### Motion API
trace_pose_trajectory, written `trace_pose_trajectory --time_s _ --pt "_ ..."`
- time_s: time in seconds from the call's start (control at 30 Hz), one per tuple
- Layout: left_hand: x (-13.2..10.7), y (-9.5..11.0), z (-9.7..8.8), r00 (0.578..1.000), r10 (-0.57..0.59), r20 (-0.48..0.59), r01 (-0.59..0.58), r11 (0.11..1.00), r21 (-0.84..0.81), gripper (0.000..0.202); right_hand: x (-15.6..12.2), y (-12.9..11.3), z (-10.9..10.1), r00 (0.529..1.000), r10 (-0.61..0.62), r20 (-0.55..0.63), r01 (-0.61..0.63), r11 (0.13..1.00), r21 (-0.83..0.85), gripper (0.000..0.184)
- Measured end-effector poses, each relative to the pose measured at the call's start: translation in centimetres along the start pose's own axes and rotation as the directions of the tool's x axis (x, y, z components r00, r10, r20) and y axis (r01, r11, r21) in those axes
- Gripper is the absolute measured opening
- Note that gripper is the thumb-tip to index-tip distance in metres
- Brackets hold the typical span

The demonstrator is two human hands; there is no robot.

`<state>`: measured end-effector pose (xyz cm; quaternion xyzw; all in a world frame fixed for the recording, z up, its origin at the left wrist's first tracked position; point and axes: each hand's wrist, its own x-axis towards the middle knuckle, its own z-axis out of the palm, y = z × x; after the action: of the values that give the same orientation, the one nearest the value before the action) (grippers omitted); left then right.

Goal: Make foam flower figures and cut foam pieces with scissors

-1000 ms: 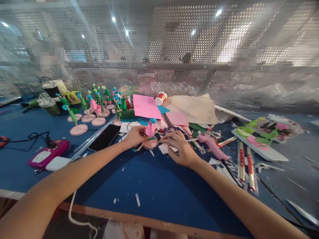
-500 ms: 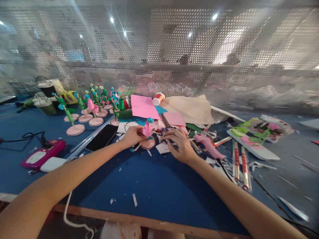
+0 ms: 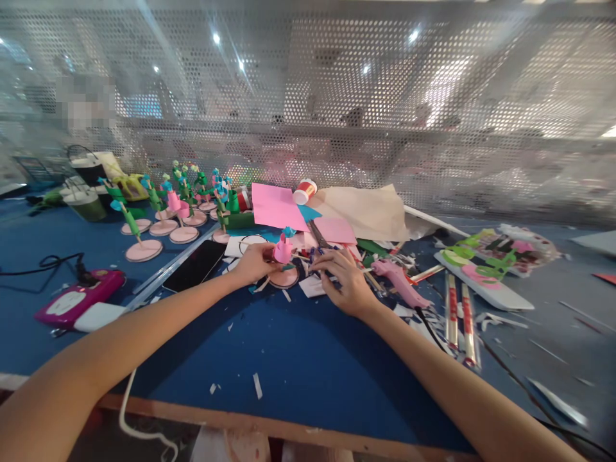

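My left hand point(image 3: 256, 262) is closed, its fingertips pinching a small pink paper flower stem with a blue top point(image 3: 283, 248). Beneath the pink paper is a round pale pink base point(image 3: 283, 277), standing low over the table. To the right, my right hand point(image 3: 347, 277) has its fingers curled on the handles of a pair of scissors point(image 3: 318, 235), whose dark blades point away from me. Its grip is partly hidden by the fingers. A pink sheet of paper point(image 3: 274, 204) and a white-rimmed red paper cup point(image 3: 305, 191) lie just beyond both hands.
Several finished paper flowers on round bases point(image 3: 143, 250) stand at the left. A black phone point(image 3: 194, 265) and a magenta device point(image 3: 79, 298) lie nearby. On the right are a pink glue gun point(image 3: 400, 282), glue-stick packs point(image 3: 468, 324), paper scraps and a white tray point(image 3: 500, 294).
The view has shifted slightly. Both hands keep nearly the same places, and the flower and the scissors have not visibly moved.
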<state>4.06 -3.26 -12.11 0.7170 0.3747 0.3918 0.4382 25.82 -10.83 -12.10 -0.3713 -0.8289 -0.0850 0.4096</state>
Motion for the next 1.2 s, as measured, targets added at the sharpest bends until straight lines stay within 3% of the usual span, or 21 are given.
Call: trace_pose_trajectory --time_s 0.37,0.8,1.2 --pt "0.04 -0.4 -0.02 1.0 0.019 0.004 -0.019 1.0 0.007 0.034 0.14 -0.2 0.2 0.999 -0.009 -0.045 0.008 1.0 -0.023 0.018" --pt "-0.06 -0.27 0.02 1.0 -0.014 0.008 0.014 1.0 0.0 0.033 0.21 -0.13 0.2 0.992 -0.035 -0.124 0.013 0.985 -0.174 0.014" --pt "0.0 -0.53 0.08 1.0 0.005 -0.003 -0.004 1.0 0.017 0.033 0.06 -0.26 -0.39 1.0 0.002 -0.005 -0.002 0.998 -0.067 0.027"
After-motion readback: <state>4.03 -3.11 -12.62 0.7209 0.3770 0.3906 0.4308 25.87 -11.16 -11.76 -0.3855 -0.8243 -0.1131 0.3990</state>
